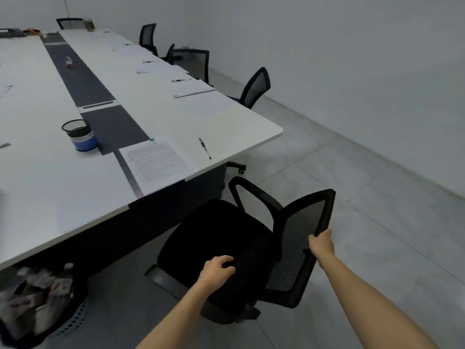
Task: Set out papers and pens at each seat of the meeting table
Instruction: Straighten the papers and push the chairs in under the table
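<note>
A: What is lying at the near seat?

B: One clipped sheaf of printed paper [158, 162] is sitting at the near edge of the meeting table [63, 192], its corner just overhanging. One pen [205, 148] is lying beside it, apart from it, toward the rounded near right corner.

A: And further along?

B: Along the right edge more paper sets are lying in a row. I am counting three pens there for certain [181, 80] [148, 61] [126, 44]; past that things are getting too small to tell.

A: The hands?

B: The right hand [323, 244] is gripping the top rim of the mesh back of the near chair [226, 248]. The left hand [217, 269] is curling its fingers onto the seat cushion, pressing on it.

A: What else is standing on the table?

B: One mesh cup [75, 127] is sitting on a blue tub [85, 143] beside the dark centre strip [83, 81]. A small red-and-white item [68, 62] is lying further up that strip.

A: And the room?

B: Four other black chairs are showing: three along the right edge [254, 88] [192, 62] [148, 37], one at the far end [70, 23]. A full waste bin [37, 303] is standing under the near edge. Grey tiled floor [377, 197], plain pale walls [352, 59].
</note>
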Demonstrator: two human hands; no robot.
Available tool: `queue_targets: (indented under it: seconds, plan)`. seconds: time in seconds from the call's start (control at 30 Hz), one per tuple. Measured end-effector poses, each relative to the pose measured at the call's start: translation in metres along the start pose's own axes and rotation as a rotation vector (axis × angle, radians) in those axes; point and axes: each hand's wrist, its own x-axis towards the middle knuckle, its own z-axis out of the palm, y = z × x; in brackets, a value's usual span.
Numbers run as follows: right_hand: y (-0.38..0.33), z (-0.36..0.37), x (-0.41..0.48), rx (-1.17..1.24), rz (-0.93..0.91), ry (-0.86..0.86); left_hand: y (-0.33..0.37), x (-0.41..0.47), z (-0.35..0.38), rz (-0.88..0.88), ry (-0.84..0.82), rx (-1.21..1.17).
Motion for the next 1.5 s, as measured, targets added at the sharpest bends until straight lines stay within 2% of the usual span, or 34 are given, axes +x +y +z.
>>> queue_targets:
  seconds: [0.1,0.27,0.47,0.63,0.73,0.93,1.23,1.5]
  plan:
    - [-0.004,0.005,-0.004,0.065,0.038,0.020,0.008,-0.004,0.002,0.005,-0.083,-0.040]
    - [-0.009,0.020,-0.003,0.069,0.061,-0.046,0.010,-0.012,0.007,-0.003,-0.174,-0.036]
    - [-0.024,0.051,-0.019,0.263,0.112,-0.264,0.007,-0.014,0.005,-0.006,-0.228,-0.031]
    - [-0.044,0.084,-0.035,0.340,0.149,-0.443,-0.015,-0.020,-0.042,-0.039,-0.230,-0.092]
    - [-0.060,0.100,-0.049,0.279,0.166,-0.543,-0.028,-0.023,-0.068,-0.066,-0.233,-0.004]
    - [-0.082,0.126,-0.065,0.086,0.157,-0.659,-0.045,-0.029,-0.102,-0.106,-0.085,0.221]
    - [-0.104,0.146,-0.079,-0.009,0.165,-0.687,-0.059,-0.034,-0.125,-0.155,-0.005,0.224]
    - [-0.100,0.137,-0.064,-0.011,0.164,-0.656,-0.048,-0.025,-0.104,-0.104,-0.004,0.291]
